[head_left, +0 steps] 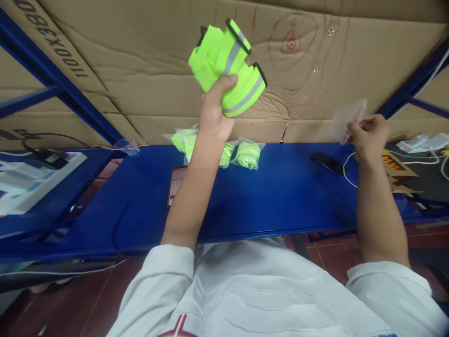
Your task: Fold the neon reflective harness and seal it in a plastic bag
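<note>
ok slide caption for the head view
Left hand holding neon-yellow striped fabric above a blue table, right hand holding clear plastic.

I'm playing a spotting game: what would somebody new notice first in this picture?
First, probably the bright yellow-green bundle with gray stripes, held up by the left hand in front of the cardboard. Next, the red rings drawn on that cardboard, right of the bundle. Then the blue table below, with bagged yellow-green bundles near its back edge.

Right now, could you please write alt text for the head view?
The left hand holds up a neon-yellow fabric bundle with grey stripes; the right hand holds a blurred clear plastic bag. Below, bagged neon-yellow bundles and a lit phone rest on a blue table.
</note>
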